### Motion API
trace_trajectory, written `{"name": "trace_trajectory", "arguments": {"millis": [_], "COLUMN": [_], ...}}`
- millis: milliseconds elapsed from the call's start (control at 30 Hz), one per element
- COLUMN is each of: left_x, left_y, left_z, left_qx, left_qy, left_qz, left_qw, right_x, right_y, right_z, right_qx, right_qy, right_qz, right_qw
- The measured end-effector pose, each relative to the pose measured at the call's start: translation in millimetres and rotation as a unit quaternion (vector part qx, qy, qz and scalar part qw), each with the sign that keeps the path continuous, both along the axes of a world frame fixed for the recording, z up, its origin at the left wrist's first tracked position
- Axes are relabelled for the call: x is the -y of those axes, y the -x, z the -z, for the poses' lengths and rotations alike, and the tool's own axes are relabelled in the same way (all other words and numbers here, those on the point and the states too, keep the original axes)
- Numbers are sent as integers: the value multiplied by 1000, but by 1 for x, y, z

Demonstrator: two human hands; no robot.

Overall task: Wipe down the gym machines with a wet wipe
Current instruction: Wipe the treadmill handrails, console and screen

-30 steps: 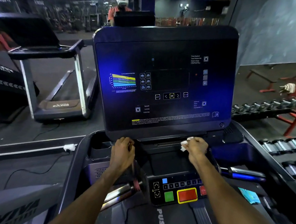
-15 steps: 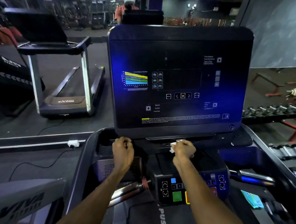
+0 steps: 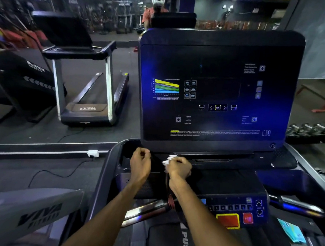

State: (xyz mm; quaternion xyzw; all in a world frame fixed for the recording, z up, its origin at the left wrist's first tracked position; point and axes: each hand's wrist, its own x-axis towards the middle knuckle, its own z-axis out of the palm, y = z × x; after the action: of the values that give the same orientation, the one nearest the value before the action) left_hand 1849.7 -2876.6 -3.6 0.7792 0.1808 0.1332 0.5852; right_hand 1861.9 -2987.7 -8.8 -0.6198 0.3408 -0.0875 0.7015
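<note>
A treadmill console with a large dark display panel (image 3: 218, 84) fills the middle of the view. My right hand (image 3: 179, 169) grips a crumpled white wet wipe (image 3: 168, 160) and presses it on the ledge just under the panel's lower left part. My left hand (image 3: 140, 164) sits a little to the left, beside a cup recess (image 3: 130, 151), fingers curled near the panel's bottom edge; what they hold, if anything, is hidden. Below lies the button pad (image 3: 234, 211) with a red stop button.
A mirror ahead reflects a treadmill (image 3: 91, 92) and a person. A chrome handlebar (image 3: 145, 210) runs under my left arm, another (image 3: 300, 205) at right. A teal wipe packet (image 3: 291, 233) lies in the right tray. Dumbbells (image 3: 312, 128) line a rack at right.
My right hand has slid the wipe leftward along the ledge under the panel, closing toward my left hand. The view has swung left, so the console sits further right.
</note>
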Motion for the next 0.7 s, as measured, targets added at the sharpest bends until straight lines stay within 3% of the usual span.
{"name": "trace_trajectory", "arguments": {"millis": [133, 267, 333, 433, 500, 633, 700], "left_x": [4, -5, -10, -14, -15, -15, -18], "left_y": [8, 12, 12, 11, 10, 3, -5], "left_z": [-19, -21, -19, -19, -21, -22, -19], "left_qx": [14, -3, -17, -16, -8, -10, -18], "left_qy": [68, 104, 113, 132, 147, 175, 179], "left_qz": [-7, -3, 6, 6, -4, -13, -21], "left_qw": [998, 995, 993, 991, 989, 984, 983], "right_x": [-10, -17, -28, -34, -35, -37, -25], "right_y": [5, 11, 13, 12, 7, -8, -11], "right_z": [-3, 0, -3, -19, -35, -60, -58], "right_qx": [37, 75, 91, 150, 225, 299, 312], "right_qy": [37, 151, 221, 307, 383, 566, 608], "right_qz": [-56, -73, -155, -284, -289, -368, -389], "right_qw": [997, 983, 959, 896, 848, 675, 618]}}
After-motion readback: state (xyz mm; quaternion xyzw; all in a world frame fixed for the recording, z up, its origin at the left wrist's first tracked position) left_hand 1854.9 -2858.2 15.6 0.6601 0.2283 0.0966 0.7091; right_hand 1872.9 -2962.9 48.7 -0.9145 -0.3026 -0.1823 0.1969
